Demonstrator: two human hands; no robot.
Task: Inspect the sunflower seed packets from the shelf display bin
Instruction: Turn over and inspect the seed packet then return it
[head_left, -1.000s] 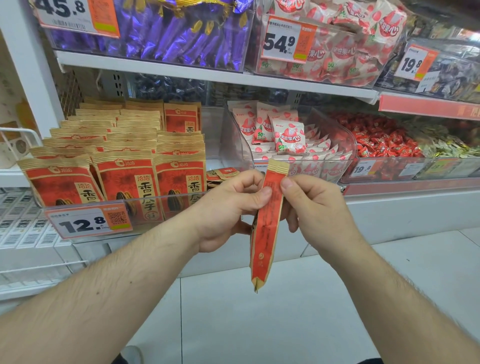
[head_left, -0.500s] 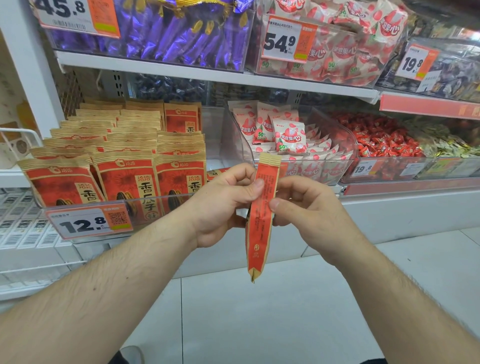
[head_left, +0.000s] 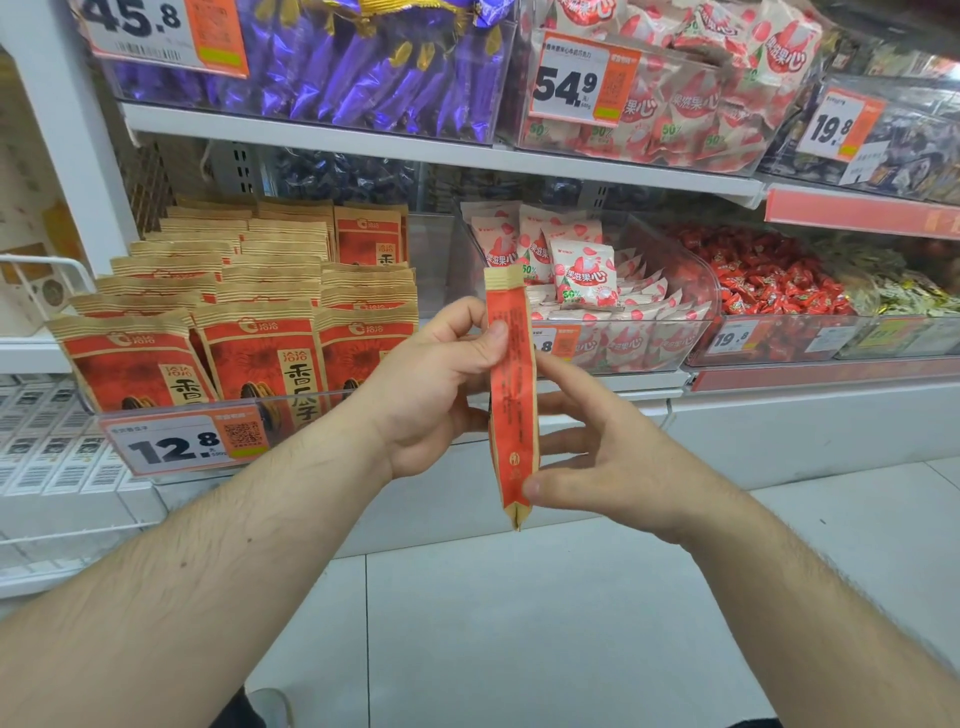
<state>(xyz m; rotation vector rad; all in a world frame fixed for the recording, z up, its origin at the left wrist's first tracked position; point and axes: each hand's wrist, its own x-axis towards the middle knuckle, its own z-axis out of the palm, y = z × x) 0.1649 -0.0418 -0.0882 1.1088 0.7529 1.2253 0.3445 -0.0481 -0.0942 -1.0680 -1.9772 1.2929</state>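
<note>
Price tags: seed bin (head_left: 187, 447) 12.8; upper bins 45.8, 54.9, 19.8.

- Held packet (head_left: 511, 384) seen edge-on only: front face turned out of sight, small print along the side too fine to read.
- Left hand (head_left: 436, 395): fingers behind the packet hidden, only the thumb tip on the near edge.
- Right hand (head_left: 597, 457): fingertips partly masked by the packet's lower half.
- Rear rows of seed packets (head_left: 234, 270) in the display bin (head_left: 363, 400): only top seams visible.
- Price tag (head_left: 556, 343) behind the packet: first digits covered.
- Top-left price tag (head_left: 156, 31) cut off by the upper edge.
- Dark goods (head_left: 343, 176) behind the bin too dim to identify.
</note>
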